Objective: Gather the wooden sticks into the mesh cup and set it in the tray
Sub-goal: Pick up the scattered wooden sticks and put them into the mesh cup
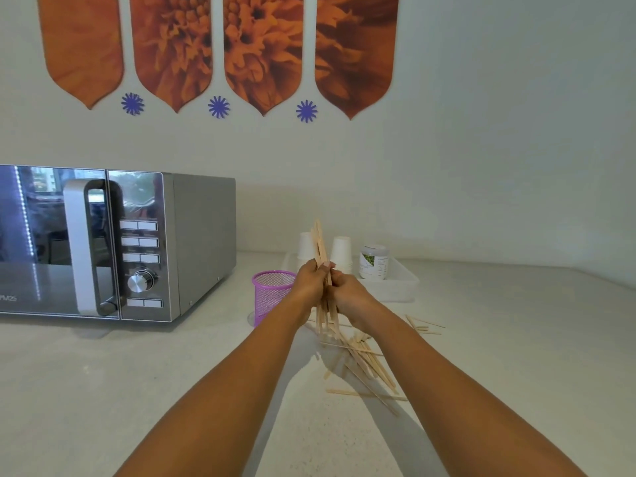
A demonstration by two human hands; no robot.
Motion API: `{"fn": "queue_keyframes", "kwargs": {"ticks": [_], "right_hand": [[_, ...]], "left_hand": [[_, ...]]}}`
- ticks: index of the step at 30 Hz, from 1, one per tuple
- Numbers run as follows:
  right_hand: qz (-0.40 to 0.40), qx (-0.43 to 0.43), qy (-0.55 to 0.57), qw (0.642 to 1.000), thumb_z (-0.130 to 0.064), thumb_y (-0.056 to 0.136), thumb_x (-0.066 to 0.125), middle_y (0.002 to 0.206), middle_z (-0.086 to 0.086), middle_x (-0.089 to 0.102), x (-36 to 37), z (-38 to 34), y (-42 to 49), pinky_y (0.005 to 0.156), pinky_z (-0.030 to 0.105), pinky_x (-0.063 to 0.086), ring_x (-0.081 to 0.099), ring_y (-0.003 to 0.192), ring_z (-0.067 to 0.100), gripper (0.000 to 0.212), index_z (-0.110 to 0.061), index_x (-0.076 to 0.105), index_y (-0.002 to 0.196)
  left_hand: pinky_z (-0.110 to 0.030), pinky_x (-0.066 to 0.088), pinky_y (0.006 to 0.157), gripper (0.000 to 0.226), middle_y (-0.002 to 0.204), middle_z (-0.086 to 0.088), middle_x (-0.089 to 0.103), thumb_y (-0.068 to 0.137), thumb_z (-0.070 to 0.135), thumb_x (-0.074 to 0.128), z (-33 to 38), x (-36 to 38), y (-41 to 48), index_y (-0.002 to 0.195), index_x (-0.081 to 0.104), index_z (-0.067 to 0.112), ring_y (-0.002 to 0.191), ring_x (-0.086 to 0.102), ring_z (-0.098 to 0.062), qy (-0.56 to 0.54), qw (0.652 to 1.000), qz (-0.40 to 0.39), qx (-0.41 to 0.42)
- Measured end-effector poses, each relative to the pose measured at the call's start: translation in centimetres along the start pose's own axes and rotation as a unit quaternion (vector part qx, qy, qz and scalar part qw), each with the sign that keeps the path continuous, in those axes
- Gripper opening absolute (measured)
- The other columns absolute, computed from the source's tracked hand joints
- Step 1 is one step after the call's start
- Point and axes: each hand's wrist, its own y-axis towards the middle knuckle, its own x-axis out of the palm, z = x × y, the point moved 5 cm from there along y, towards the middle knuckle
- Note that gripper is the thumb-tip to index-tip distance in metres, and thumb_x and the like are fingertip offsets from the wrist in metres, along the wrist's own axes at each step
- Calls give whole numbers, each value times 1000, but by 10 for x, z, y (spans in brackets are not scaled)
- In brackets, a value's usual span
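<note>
A bundle of sticks (321,270) is gripped upright by both the left hand (309,282) and the right hand (351,292), just right of the empty cup (272,296). The ends should be squared before lowering; more sticks (364,364) lie on the tabletop (172,390) below the hands, the tray (406,282) beyond. Only "PM25" on the microwave (113,246) can be read; the jar (374,261) label is too small.
</note>
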Motion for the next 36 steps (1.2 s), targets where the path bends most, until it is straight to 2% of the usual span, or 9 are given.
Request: {"fn": "queue_keyframes", "kwargs": {"ticks": [3, 5, 9, 12, 16, 22, 26, 31, 36], "right_hand": [[27, -8, 25, 999, -17, 99, 40, 71, 3, 62, 3, -4, 15, 64, 27, 51, 59, 64, 16, 29, -4, 64, 109], [25, -16, 61, 998, -14, 98, 43, 69, 3, 61, 7, -7, 26, 65, 28, 50, 58, 63, 14, 21, -6, 62, 103], [26, -33, 84, 996, -10, 98, 45, 70, 1, 60, 13, -20, 42, 62, 25, 48, 59, 64, 12, 10, -8, 55, 96], [22, -40, 118, 992, -9, 98, 44, 71, 2, 59, 19, -33, 53, 63, 24, 50, 58, 64, 12, 15, -9, 56, 89], [22, -61, 131, 989, -10, 98, 45, 72, 1, 59, 28, -45, 68, 62, 22, 49, 61, 72, 18, 11, -9, 55, 101], [47, -65, 133, 988, -10, 99, 42, 72, 0, 58, 38, -50, 89, 95, 40, 50, 59, 80, 22, 12, -9, 55, 99], [56, -70, 118, 989, -11, 99, 42, 90, 10, 61, 42, -50, 96, 92, 36, 48, 58, 88, 23, 26, 0, 58, 117], [57, -66, 94, 992, -14, 100, 42, 97, 15, 66, 59, -39, 100, 75, 31, 49, 62, 89, 23, 29, 1, 57, 120], [47, -52, 89, 994, -12, 99, 42, 116, 18, 68, 68, -30, 101, 94, 36, 50, 65, 109, 30, 31, -1, 53, 125]], "left_hand": [[-30, 50, 90, 34, 127, -13, 59, 101, 17, 37, -4, -15, 5, 132, 46, 6, 104, 58, -22, 31, 998, 32, 44], [-22, 48, 85, 35, 130, -12, 57, 99, 14, 42, -6, -34, 9, 133, 46, 6, 106, 56, -20, 60, 989, 97, 93], [-36, 39, 107, 49, 141, -8, 49, 89, 18, 62, -14, -70, 20, 134, 46, 10, 131, 46, -26, 170, 956, 198, 131], [-43, 38, 108, 75, 147, -8, 40, 78, 22, 75, -30, -86, 29, 141, 36, 13, 135, 40, -29, 174, 966, 180, 71], [-44, 36, 109, 90, 153, -7, 32, 73, 26, 79, -40, -89, 38, 145, 27, 14, 138, 36, -29, 166, 975, 138, 51], [-42, 37, 108, 81, 152, -5, 34, 77, 25, 75, -45, -92, 48, 144, 31, 18, 137, 37, -27, 172, 979, 103, 46], [-40, 39, 106, 78, 151, -5, 35, 78, 25, 73, -49, -92, 50, 144, 32, 18, 135, 40, -26, 190, 976, 94, 51], [-41, 39, 108, 83, 151, -6, 36, 76, 26, 76, -50, -87, 53, 145, 31, 15, 135, 41, -25, 198, 974, 95, 55], [-38, 42, 105, 86, 147, -7, 41, 73, 24, 78, -51, -85, 54, 145, 32, 14, 130, 46, -25, 191, 975, 96, 63]]}}
